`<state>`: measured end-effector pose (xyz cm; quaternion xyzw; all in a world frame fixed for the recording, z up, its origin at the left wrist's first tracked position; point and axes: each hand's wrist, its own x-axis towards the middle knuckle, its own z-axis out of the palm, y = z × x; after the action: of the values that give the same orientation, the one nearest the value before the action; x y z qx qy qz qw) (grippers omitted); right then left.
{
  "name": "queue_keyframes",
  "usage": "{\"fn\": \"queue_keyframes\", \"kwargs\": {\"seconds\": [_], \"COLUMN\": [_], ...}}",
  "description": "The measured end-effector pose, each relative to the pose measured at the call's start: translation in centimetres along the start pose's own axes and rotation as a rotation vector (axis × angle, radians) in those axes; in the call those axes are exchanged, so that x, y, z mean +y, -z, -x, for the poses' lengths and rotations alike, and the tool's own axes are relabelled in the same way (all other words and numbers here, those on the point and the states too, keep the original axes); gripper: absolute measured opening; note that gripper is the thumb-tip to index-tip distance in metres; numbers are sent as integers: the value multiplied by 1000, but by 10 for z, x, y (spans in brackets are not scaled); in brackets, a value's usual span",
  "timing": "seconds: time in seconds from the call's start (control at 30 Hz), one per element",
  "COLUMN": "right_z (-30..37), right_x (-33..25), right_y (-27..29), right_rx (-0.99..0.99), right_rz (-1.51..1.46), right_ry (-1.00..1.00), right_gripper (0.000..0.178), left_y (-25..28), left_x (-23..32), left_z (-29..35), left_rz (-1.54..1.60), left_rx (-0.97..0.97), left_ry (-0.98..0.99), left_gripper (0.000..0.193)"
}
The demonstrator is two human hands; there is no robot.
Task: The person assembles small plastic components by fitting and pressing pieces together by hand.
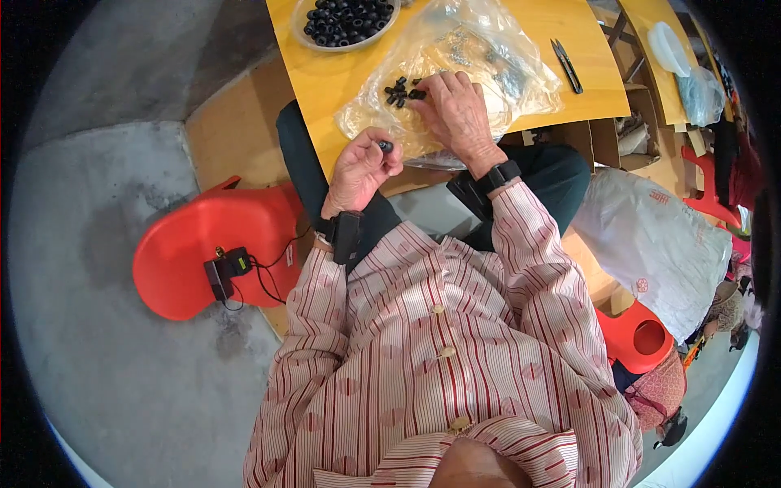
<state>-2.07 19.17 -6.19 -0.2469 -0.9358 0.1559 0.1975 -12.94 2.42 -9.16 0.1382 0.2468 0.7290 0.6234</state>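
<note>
Between the thumb and fingers of my left hand (363, 168) is a small black cap-like piece (385, 146), held just off the table's near edge. My right hand (457, 114) reaches over a clear plastic bag (521, 89) lying on the yellow table (586, 41). Its thumb and fingertips are closed at a small heap of black parts (396, 92) on the bag; whether a part is pinched in them is hard to see. Small shiny bits show inside the bag. Farther back, a round clear tub (307, 34) holds many rounded black pieces.
A pair of black thread snips (567, 67) rests right of the bag. On my left stands a red plastic chair (179, 252) with a small black device (228, 268) and cables on it. To the right are a white sack (643, 236), a red stool (639, 337) and cardboard boxes (606, 140).
</note>
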Motion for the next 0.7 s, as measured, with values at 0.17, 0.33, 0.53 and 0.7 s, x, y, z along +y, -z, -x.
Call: {"fn": "queue_keyframes", "kwargs": {"seconds": [0.17,0.33,0.53,0.7], "right_z": [3,13,41,56], "right_x": [7,2,-13,-27], "right_y": [-4,17,51,81], "right_rx": [12,21,-7,7], "right_rz": [-34,-272,-724,-983], "right_ry": [15,-129,-371,-425], "right_gripper": [20,15,19,17], "left_y": [-2,-9,-32,-61], "left_x": [0,-1,-7,-5], "left_z": [0,2,2,1], "left_rz": [-9,-30,-29,-116], "left_rx": [18,63,63,11], "left_ry": [11,-9,-45,-27], "left_gripper": [27,27,27,30]}}
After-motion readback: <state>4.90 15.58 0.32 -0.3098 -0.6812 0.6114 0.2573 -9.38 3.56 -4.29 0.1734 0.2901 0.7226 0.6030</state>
